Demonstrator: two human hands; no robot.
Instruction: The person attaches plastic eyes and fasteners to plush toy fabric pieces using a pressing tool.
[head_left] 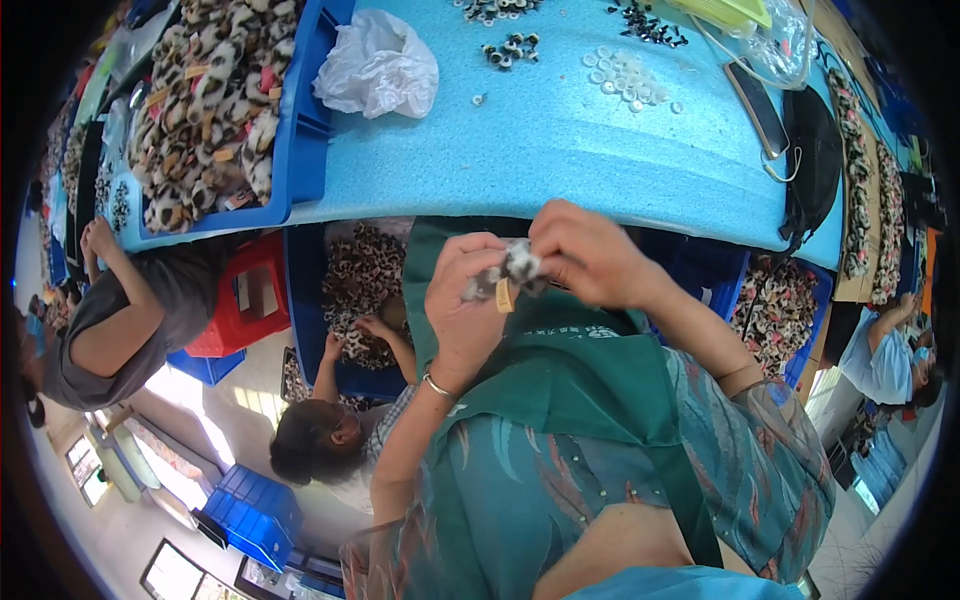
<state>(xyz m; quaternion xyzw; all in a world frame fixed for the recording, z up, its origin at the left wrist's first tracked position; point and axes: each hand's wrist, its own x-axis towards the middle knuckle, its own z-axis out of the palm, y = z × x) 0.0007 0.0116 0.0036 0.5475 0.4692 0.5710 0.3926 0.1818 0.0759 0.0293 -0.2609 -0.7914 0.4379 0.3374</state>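
Note:
Between my two hands, just off the table's near edge, is a small furry plush piece [520,262] in white, grey and dark patches. A tan tag [506,295] hangs from it. My left hand [465,290] is closed around the piece from the left side. From the right, my right hand [590,255] pinches at its upper edge with fingers pressed together. Whether a tiny part sits in those right fingertips is hidden.
On the blue table [500,150] lie white washers [628,80], black small parts [650,25], a crumpled white bag [380,65], a phone [755,108] and a black mask [812,160]. A blue crate [300,130] holds plush pieces. A person [320,435] reaches into a bin at left.

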